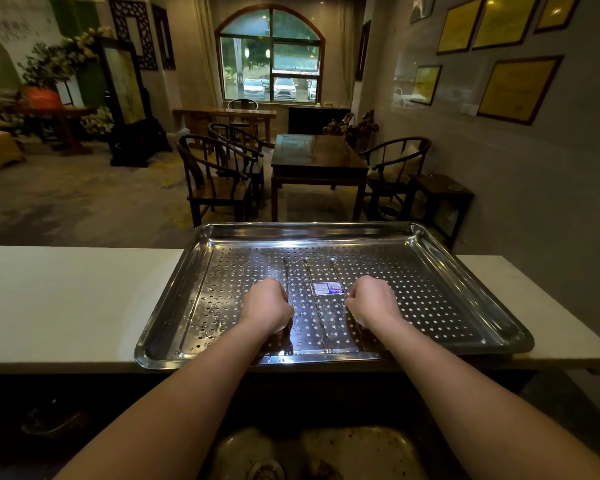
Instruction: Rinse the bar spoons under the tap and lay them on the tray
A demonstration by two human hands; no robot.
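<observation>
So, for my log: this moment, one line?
left hand holds left spoon | right hand holds right spoon | middle spoon free on tray

This looks like a public tea house or a restaurant hall, seen from behind its service bench (66, 299). A steel sink (361, 445) is below the white bench, and a big perforated steel tray (309, 233) lies on it. Beyond stand dark round-back chairs (215, 181) by a heavy wooden table (317, 157). Framed certificates (518, 90) hang on the right wall, flowers (66, 53) stand at the left, and parked cars (284, 88) show through the arched window (243, 64).
</observation>
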